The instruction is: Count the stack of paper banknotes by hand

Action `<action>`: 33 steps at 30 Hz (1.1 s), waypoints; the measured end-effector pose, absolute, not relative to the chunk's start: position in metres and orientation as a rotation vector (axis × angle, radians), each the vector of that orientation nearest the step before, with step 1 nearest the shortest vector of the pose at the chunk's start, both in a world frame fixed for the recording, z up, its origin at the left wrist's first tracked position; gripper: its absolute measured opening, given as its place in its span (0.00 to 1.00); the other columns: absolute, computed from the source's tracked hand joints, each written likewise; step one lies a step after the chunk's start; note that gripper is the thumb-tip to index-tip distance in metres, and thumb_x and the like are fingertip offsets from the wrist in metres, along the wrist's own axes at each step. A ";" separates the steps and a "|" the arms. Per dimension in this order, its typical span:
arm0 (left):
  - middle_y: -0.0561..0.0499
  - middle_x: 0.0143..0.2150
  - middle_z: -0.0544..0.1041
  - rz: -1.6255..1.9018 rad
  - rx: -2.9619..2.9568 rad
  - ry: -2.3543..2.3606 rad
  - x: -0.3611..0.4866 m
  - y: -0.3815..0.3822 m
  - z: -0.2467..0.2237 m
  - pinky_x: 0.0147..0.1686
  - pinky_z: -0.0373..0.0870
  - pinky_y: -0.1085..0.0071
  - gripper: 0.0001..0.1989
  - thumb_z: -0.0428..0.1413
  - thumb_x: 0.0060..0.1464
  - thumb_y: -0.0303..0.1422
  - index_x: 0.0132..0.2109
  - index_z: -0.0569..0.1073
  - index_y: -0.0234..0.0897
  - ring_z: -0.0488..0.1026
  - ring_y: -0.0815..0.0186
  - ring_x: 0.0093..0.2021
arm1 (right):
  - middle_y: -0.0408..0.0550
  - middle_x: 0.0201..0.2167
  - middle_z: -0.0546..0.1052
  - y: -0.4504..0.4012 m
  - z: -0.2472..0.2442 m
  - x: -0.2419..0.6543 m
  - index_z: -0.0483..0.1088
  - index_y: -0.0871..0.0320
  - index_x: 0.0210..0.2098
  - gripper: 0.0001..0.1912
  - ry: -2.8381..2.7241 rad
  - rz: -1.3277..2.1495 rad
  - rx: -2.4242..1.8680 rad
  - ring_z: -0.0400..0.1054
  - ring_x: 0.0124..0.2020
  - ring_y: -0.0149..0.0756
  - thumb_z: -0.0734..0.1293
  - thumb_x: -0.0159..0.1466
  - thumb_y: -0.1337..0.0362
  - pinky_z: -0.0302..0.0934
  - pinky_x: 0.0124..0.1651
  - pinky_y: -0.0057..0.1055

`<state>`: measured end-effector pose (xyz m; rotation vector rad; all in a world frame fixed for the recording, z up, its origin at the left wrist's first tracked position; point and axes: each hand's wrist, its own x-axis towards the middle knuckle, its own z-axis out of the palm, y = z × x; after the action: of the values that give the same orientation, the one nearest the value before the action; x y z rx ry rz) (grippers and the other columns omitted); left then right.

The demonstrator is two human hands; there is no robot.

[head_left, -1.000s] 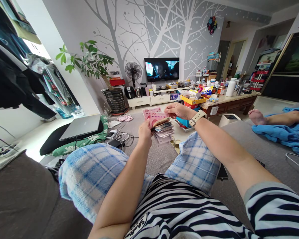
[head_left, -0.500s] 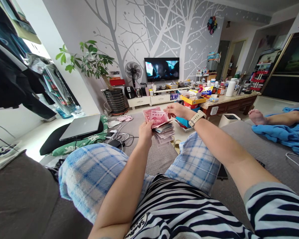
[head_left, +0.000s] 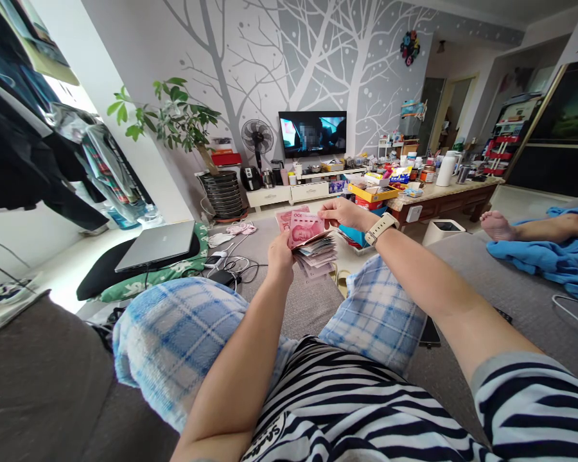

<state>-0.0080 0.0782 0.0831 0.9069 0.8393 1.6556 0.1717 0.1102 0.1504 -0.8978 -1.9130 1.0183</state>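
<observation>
A thick stack of banknotes (head_left: 316,255) is gripped in my left hand (head_left: 281,258), its loose ends fanned out to the right. Red 100 notes (head_left: 306,229) stand up at the top of the stack, with another red note partly behind them. My right hand (head_left: 336,213), with a pale watch on the wrist, pinches the upper right edge of the front red note between thumb and fingers. Both hands are above the grey sofa seat, between my knees.
A laptop (head_left: 157,246) lies on a black and green cushion at the left, near tangled cables (head_left: 238,264). A cluttered table (head_left: 443,192) stands at the right. Another person's bare foot (head_left: 497,226) rests on the sofa beside blue cloth (head_left: 544,256).
The front red note now stands more upright and shows more of its face. My right hand has barely shifted; my left hand still holds the stack.
</observation>
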 end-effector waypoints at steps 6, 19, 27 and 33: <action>0.53 0.26 0.72 1.668 0.896 0.849 -0.008 0.078 0.084 0.23 0.60 0.75 0.11 0.57 0.45 0.40 0.31 0.73 0.35 0.66 0.71 0.24 | 0.44 0.16 0.73 0.106 0.152 0.171 0.67 0.63 0.23 0.11 -1.903 1.081 -0.855 0.54 0.15 0.21 0.69 0.58 0.65 0.48 0.19 0.21; 0.53 0.26 0.71 1.663 0.898 0.873 -0.008 0.080 0.083 0.23 0.61 0.75 0.11 0.57 0.45 0.40 0.30 0.72 0.36 0.65 0.71 0.24 | 0.44 0.17 0.73 0.107 0.151 0.172 0.67 0.63 0.23 0.12 -1.944 1.095 -0.831 0.56 0.16 0.22 0.70 0.56 0.61 0.49 0.20 0.21; 0.53 0.26 0.70 1.649 0.927 0.901 -0.010 0.087 0.078 0.23 0.60 0.75 0.11 0.57 0.44 0.39 0.30 0.72 0.35 0.64 0.71 0.24 | 0.44 0.17 0.72 0.110 0.150 0.173 0.67 0.63 0.23 0.12 -1.942 1.103 -0.825 0.56 0.17 0.22 0.71 0.55 0.61 0.49 0.20 0.21; 0.53 0.26 0.70 1.638 0.949 0.911 -0.010 0.084 0.079 0.22 0.59 0.75 0.11 0.57 0.43 0.39 0.29 0.72 0.35 0.63 0.71 0.24 | 0.44 0.18 0.73 0.111 0.148 0.174 0.68 0.63 0.24 0.12 -1.954 1.104 -0.813 0.56 0.17 0.22 0.71 0.55 0.61 0.50 0.20 0.21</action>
<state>-0.0098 0.0841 0.0790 0.9490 0.9112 1.6375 0.1736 0.1113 0.1482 -0.8131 -1.9541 1.1044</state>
